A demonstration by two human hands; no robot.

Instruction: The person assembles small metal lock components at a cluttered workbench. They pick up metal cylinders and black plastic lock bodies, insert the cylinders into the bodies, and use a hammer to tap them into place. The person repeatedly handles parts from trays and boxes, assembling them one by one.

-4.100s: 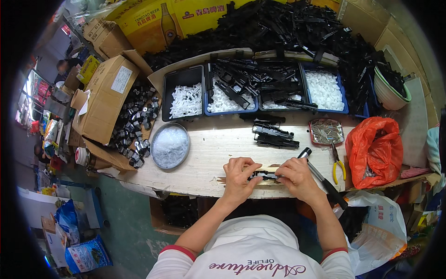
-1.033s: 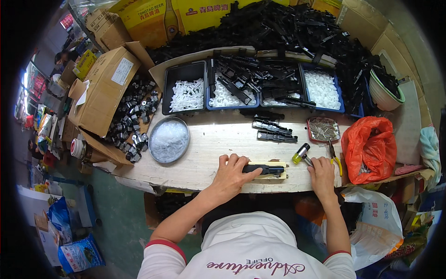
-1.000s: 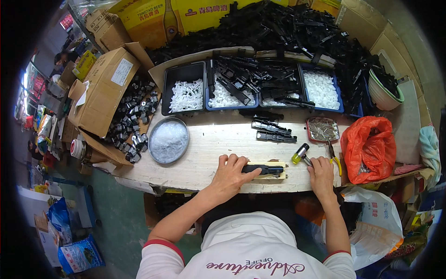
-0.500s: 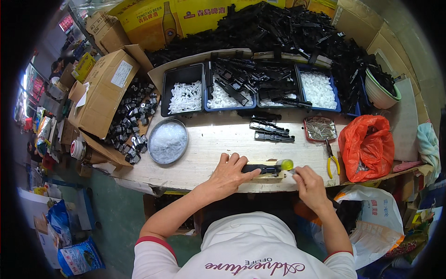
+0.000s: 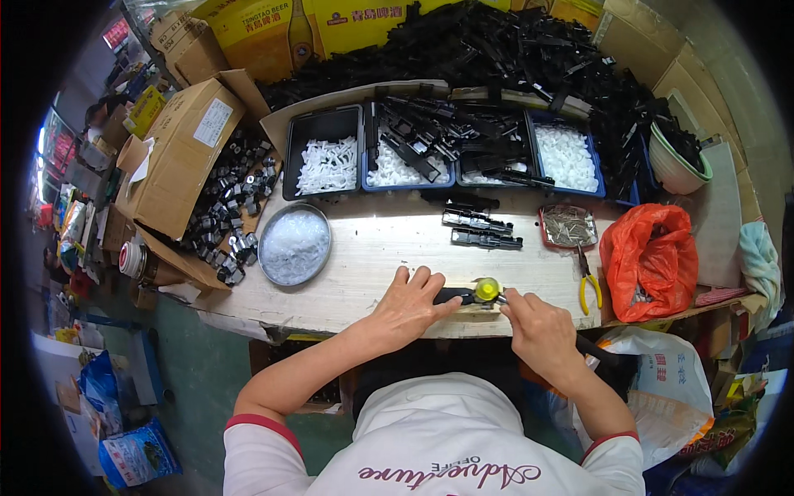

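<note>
At the bench's near edge lies a long black part (image 5: pixel 450 295), with my left hand (image 5: pixel 405 307) holding its left end. The thumb is along the near side and the fingers are bent over the far side. My right hand (image 5: pixel 538 329) is closed round a mallet with a translucent yellow-green head (image 5: pixel 486 289). That head is over the right end of the black part and hides it; whether the two touch I cannot tell. Beyond my hands, a few similar black assemblies (image 5: pixel 486 239) lie side by side on the bench.
A round dish (image 5: pixel 295 245) of clear bits is at left, by a carton (image 5: pixel 178 165) spilling black-and-silver pieces. Bins of white parts (image 5: pixel 327 164) line the back below a black heap (image 5: pixel 496 50). Pins in a red tray (image 5: pixel 567 226), yellow-handled pliers (image 5: pixel 590 293) and a red bag (image 5: pixel 650 263) are right.
The mallet head has moved left and onto the black part's right end, my right hand going with it. My left hand stays on the part.
</note>
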